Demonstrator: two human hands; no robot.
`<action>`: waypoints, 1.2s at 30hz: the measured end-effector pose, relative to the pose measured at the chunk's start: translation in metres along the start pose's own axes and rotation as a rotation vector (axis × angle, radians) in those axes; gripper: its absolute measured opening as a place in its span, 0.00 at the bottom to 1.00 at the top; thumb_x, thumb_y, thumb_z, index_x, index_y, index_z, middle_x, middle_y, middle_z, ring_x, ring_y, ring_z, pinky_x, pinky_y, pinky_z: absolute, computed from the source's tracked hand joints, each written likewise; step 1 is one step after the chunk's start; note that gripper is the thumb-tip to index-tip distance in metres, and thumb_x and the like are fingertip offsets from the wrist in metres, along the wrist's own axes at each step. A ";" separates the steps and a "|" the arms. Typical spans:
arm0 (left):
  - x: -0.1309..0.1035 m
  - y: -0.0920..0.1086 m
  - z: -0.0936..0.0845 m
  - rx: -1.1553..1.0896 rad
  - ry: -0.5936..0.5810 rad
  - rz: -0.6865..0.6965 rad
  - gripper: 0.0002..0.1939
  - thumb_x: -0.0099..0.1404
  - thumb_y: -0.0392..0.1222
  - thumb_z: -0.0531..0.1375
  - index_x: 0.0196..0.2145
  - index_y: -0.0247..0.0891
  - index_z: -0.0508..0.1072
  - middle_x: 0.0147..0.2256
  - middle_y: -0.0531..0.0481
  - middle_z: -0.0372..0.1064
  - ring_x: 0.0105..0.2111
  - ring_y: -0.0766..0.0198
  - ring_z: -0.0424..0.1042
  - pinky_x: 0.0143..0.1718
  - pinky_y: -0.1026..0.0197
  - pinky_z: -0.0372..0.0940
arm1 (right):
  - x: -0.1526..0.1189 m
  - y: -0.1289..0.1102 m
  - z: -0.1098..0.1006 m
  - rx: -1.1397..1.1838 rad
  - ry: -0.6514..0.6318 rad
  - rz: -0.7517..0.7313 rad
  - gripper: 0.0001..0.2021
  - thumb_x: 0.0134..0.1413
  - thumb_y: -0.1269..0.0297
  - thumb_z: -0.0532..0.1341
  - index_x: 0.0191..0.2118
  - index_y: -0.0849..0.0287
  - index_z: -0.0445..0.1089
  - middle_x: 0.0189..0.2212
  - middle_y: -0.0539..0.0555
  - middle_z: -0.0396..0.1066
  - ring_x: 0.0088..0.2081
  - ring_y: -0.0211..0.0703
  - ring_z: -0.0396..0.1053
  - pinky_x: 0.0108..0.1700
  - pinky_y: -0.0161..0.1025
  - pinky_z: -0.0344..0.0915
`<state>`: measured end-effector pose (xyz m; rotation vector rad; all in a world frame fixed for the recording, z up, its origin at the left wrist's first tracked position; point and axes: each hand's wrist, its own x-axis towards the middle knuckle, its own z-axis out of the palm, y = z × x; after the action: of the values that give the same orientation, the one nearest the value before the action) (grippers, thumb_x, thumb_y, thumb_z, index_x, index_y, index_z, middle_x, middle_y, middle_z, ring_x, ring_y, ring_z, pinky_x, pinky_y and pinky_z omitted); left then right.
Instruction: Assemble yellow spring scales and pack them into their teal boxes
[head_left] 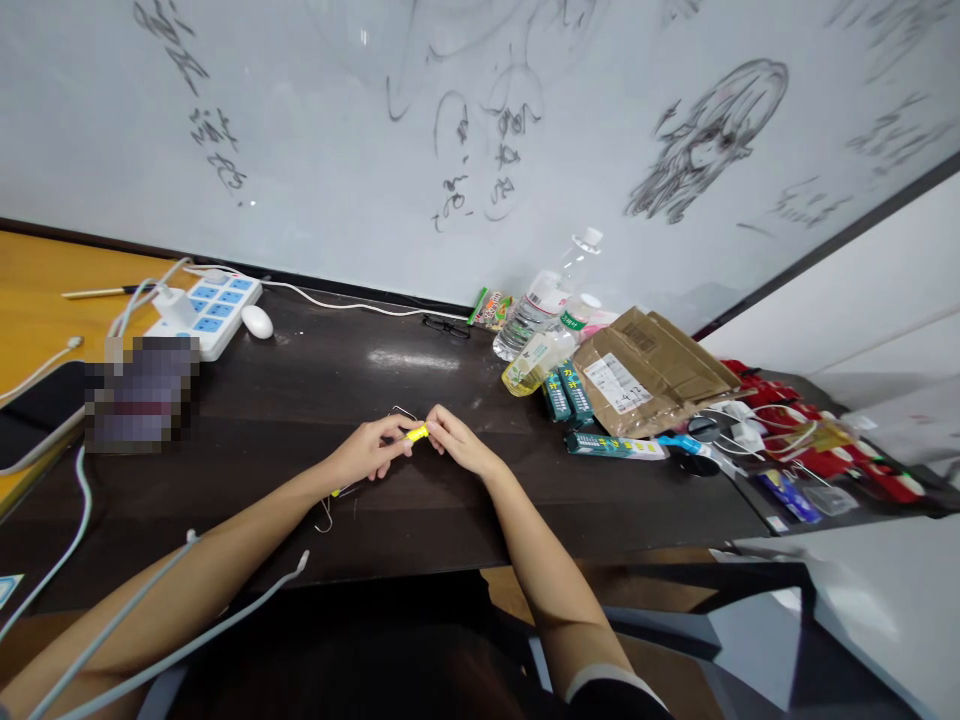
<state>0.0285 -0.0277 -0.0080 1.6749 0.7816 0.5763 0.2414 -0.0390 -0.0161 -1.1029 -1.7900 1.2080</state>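
Observation:
Over the dark table, a small bright yellow piece (417, 434) is pinched between my two hands; its exact kind is too small to make out. My left hand (367, 449) has its fingers closed round the near part. At the other end, the fingertips of my right hand (454, 441) press together on it. A thin metal wire (405, 411) with a bent end shows just behind my left fingers. Under my left wrist, a wire hook (325, 518) and another bit of yellow (336, 493) poke out, partly hidden by the hand.
To the right lie bottles (529, 315), green boxes (615, 446), a brown cardboard parcel (649, 370) and red packages (825, 440). A power strip (217, 310), a white mouse (257, 321) and a phone (41, 415) are at left. White cables (247, 620) cross the front left. Behind stands a whiteboard (315, 150).

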 end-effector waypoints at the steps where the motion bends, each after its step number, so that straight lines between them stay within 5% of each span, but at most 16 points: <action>1: 0.000 -0.001 0.001 -0.015 0.002 -0.013 0.21 0.64 0.47 0.55 0.54 0.42 0.66 0.34 0.50 0.71 0.15 0.75 0.62 0.12 0.71 0.58 | 0.000 0.000 -0.001 0.039 -0.025 -0.007 0.16 0.61 0.49 0.53 0.34 0.57 0.58 0.24 0.45 0.58 0.25 0.33 0.58 0.27 0.32 0.58; 10: 0.000 0.001 0.004 -0.039 -0.046 0.018 0.21 0.65 0.50 0.53 0.54 0.41 0.66 0.37 0.47 0.71 0.16 0.76 0.63 0.13 0.73 0.59 | 0.000 -0.003 -0.008 0.162 -0.061 -0.016 0.16 0.57 0.48 0.57 0.37 0.59 0.60 0.25 0.46 0.63 0.24 0.33 0.63 0.30 0.34 0.63; 15: -0.001 0.003 0.005 -0.076 -0.032 0.022 0.23 0.65 0.48 0.54 0.56 0.45 0.57 0.35 0.51 0.70 0.13 0.77 0.61 0.11 0.73 0.57 | 0.001 -0.001 -0.006 0.120 -0.040 -0.003 0.16 0.59 0.48 0.56 0.33 0.58 0.57 0.20 0.43 0.60 0.20 0.33 0.60 0.27 0.33 0.59; 36: 0.000 0.001 0.010 0.086 0.067 0.060 0.26 0.63 0.49 0.56 0.58 0.45 0.61 0.35 0.52 0.69 0.14 0.76 0.62 0.12 0.72 0.58 | 0.006 -0.002 0.012 0.133 0.105 0.066 0.21 0.58 0.43 0.53 0.27 0.55 0.52 0.16 0.41 0.50 0.16 0.30 0.48 0.18 0.31 0.45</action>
<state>0.0356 -0.0342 -0.0093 1.7704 0.8163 0.6513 0.2274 -0.0379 -0.0174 -1.1347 -1.5824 1.2657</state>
